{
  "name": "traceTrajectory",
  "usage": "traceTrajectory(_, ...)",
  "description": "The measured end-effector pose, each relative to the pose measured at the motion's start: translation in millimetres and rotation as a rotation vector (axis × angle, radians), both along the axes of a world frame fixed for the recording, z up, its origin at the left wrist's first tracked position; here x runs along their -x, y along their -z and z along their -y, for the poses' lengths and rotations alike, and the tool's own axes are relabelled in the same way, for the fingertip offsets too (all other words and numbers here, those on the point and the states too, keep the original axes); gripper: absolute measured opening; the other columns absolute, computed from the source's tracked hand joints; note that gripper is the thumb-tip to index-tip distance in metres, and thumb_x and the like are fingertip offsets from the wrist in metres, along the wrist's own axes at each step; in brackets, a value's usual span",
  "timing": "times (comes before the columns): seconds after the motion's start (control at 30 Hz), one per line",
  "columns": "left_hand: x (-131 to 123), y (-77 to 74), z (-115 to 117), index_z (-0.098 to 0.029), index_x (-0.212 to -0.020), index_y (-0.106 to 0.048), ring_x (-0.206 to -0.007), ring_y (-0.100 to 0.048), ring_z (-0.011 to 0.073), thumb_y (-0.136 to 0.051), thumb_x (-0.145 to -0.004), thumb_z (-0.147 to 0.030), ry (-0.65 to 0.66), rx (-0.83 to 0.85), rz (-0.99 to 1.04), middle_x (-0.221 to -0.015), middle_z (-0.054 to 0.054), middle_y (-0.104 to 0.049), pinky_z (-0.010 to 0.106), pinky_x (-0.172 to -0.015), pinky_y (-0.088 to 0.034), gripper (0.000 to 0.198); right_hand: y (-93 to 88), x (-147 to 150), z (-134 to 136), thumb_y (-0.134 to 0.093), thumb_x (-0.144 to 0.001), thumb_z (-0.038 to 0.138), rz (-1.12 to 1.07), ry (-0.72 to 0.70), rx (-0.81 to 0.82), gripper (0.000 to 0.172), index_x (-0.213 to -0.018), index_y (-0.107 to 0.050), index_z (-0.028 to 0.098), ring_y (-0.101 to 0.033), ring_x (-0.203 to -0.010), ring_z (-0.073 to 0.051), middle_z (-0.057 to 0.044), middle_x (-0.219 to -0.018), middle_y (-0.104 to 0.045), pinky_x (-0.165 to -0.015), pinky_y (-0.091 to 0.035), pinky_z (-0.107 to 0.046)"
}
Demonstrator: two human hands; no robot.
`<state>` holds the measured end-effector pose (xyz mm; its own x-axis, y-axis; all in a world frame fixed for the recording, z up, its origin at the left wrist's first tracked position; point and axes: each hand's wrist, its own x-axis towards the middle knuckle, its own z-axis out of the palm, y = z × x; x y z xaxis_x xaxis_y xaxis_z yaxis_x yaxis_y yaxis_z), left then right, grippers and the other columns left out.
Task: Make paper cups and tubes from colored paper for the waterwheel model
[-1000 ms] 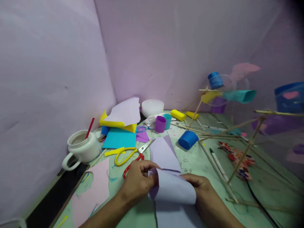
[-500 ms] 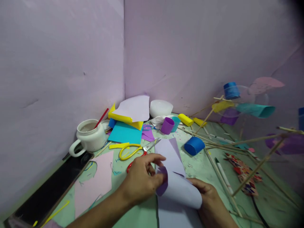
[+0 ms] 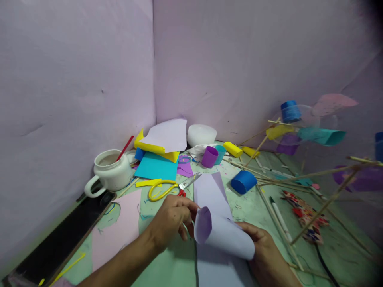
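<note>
Left hand fingers were loosely bent with gaps between them, the index finger reaching the open left end of a pale lilac paper roll; whether the fingertips pressed on the paper could not be told. At the other end, the right hand pinched the roll, its thumb along the upper edge and the rest of the grip partly hidden behind the curve. Held low between the two hands, the roll tilted slightly down to the right, its near opening showing a darker purple inside. It was above a long lilac sheet on a pale green table; whether roll and sheet touched was unclear. Just beyond the left hand lay scissors with yellow and red handles, their blades pointing toward the sheet. Further left were pink paper with a rounded cut-out, a black phone and a white pot with a red stick in it. To the right sat a blue paper tube, a marker and thin wooden sticks carrying coloured paper shapes.
</note>
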<state>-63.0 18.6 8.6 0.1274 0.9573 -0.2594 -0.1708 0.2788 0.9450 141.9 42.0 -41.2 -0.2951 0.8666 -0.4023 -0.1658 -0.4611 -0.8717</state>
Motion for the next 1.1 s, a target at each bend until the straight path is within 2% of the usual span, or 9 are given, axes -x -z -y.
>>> traceTrajectory(0.1,-3,-4.2,2,-0.013,-0.056,-0.066,-0.038,-0.042,0.0088,-0.052,-0.056,-0.02,0.008,-0.054,-0.135,-0.041,-0.002,-0.05,0.019,-0.038,-0.03,0.016,-0.2,0,0,-0.076,-0.048,0.009,0.002,-0.014,-0.019,0.025,-0.072,-0.076,0.018,-0.059,-0.052,-0.016,-0.005,-0.059,-0.069,-0.054,-0.046,-0.026)
traceTrajectory(0.23,-11,-5.7,1,-0.015,-0.048,-0.061,-0.043,-0.039,0.0083,-0.056,-0.06,-0.025,-0.118,-0.141,-0.301,-0.043,-0.003,-0.047,0.02,-0.042,-0.028,0.017,-2.2,2,0,-0.077,-0.047,0.01,0.013,0.004,-0.036,0.023,-0.068,-0.076,0.018,-0.057,-0.051,-0.015,-0.004,-0.057,-0.068,-0.052,-0.045,-0.025)
traceTrajectory(0.33,-14,-4.5,-1,-0.016,-0.04,-0.055,-0.043,-0.037,0.0086,-0.054,-0.057,-0.023,-0.208,-0.161,-0.334,-0.041,-0.003,-0.045,0.02,-0.042,-0.026,0.018,-2.4,3,1,-0.077,-0.046,0.01,0.029,0.008,-0.053,0.022,-0.067,-0.075,0.017,-0.057,-0.05,-0.015,-0.004,-0.056,-0.068,-0.05,-0.044,-0.024)
traceTrajectory(0.5,-11,-1.3,-6,-0.015,-0.038,-0.053,-0.04,-0.032,0.0066,-0.058,-0.053,-0.021,-0.248,-0.155,-0.283,-0.037,-0.005,-0.039,0.02,-0.04,-0.022,0.018,-4.0,4,1,-0.078,-0.046,0.012,0.041,0.009,-0.043,0.018,-0.063,-0.074,0.015,-0.056,-0.046,-0.014,-0.004,-0.051,-0.066,-0.048,-0.043,-0.023)
traceTrajectory(0.7,-10,12.4,-14,-0.013,-0.043,-0.056,-0.037,-0.035,0.0065,-0.062,-0.049,-0.021,-0.32,0.001,-0.13,-0.036,-0.004,-0.043,0.02,-0.039,-0.025,0.01,-8.2,3,0,-0.075,-0.048,0.014,-0.029,0.044,-0.032,0.011,-0.058,-0.071,0.011,-0.048,-0.037,-0.008,0.001,-0.038,-0.056,-0.039,-0.035,-0.018)
traceTrajectory(0.93,-12,16.0,-19,-0.013,-0.046,-0.056,-0.036,-0.036,0.0053,-0.068,-0.05,-0.021,-0.34,-0.012,-0.103,-0.037,-0.005,-0.043,0.018,-0.037,-0.025,0.015,-7.1,2,-1,-0.068,-0.048,0.01,-0.023,0.066,0.019,0.01,-0.058,-0.065,0.011,-0.048,-0.031,-0.007,0.004,-0.039,-0.056,-0.034,-0.035,-0.015)
traceTrajectory(1.1,-13,11.9,-17,-0.013,-0.074,-0.066,-0.039,-0.042,0.0062,-0.067,-0.065,-0.037,-0.187,-0.062,0.129,-0.056,0.002,-0.061,0.017,-0.035,-0.027,0.026,-8.6,-5,-9,-0.06,-0.046,0.005,-0.285,0.076,0.14,0.01,-0.053,-0.059,0.011,-0.047,-0.034,-0.005,0.004,-0.041,-0.054,-0.035,-0.039,-0.012)
